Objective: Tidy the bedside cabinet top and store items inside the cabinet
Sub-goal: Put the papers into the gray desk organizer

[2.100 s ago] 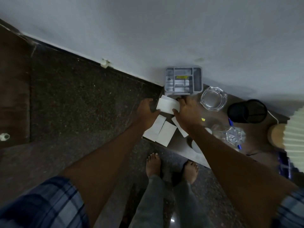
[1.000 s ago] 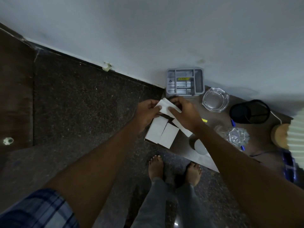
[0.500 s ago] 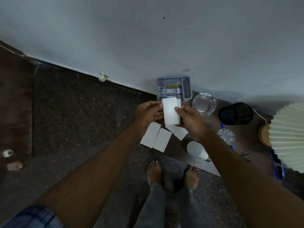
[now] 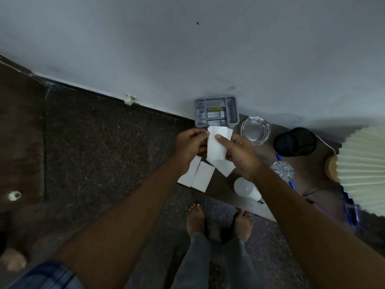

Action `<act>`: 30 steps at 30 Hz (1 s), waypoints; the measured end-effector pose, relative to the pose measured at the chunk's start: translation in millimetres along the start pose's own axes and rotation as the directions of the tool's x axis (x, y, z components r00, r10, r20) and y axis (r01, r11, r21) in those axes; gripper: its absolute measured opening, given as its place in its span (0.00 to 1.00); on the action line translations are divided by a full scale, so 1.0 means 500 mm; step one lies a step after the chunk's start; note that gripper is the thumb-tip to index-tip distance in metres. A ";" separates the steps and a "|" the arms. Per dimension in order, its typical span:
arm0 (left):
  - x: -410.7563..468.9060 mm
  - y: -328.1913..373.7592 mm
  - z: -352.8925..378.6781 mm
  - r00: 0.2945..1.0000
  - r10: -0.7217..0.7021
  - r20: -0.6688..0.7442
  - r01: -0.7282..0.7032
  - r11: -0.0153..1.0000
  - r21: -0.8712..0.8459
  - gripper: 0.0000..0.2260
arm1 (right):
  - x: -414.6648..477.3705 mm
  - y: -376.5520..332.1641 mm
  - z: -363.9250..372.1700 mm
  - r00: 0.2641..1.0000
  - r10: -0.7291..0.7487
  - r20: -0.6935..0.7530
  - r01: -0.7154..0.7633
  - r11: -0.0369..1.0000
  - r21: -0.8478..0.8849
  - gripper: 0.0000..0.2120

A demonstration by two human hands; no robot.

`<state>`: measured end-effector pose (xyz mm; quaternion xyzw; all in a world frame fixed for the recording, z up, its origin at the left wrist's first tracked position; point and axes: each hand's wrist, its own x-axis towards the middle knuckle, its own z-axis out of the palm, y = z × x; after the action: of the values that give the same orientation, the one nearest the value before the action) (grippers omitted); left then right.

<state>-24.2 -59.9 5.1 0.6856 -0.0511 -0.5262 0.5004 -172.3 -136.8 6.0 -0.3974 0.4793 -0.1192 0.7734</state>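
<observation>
A small stack of white paper cards point(image 4: 216, 146) is held upright above the dark cabinet top point(image 4: 264, 207). My left hand point(image 4: 190, 146) pinches its left edge, and my right hand point(image 4: 239, 152) grips its right side with the thumb across the front. Three more white cards lie on the cabinet's left end: two side by side point(image 4: 200, 175) near the corner and one point(image 4: 226, 167) partly under the held stack. A white light bulb point(image 4: 246, 188) lies near the front edge, below my right wrist.
A grey compartment organiser point(image 4: 216, 111) stands against the wall. To its right are a glass ashtray point(image 4: 255, 130), a black mesh pen cup point(image 4: 294, 141), a small cut-glass dish point(image 4: 282, 171) and a blue pen point(image 4: 284, 172). A pleated lamp shade point(image 4: 364, 163) fills the right edge. My bare feet stand on dark speckled floor.
Both hands picked white cards off the cabinet top and raised them into an upright stack. The view tilted up and left, bringing the bulb and lamp shade further into sight.
</observation>
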 end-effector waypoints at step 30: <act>0.084 0.161 0.052 0.843 0.536 -0.033 -0.432 0.713 0.552 0.13 | 0.098 -0.206 0.007 0.842 -0.534 0.073 0.367 0.469 -0.803 0.08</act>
<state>10.8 -141.1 37.9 0.8043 -0.3229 -0.2735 0.4172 -124.1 -230.3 50.2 -0.7959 0.4287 -0.1316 0.4066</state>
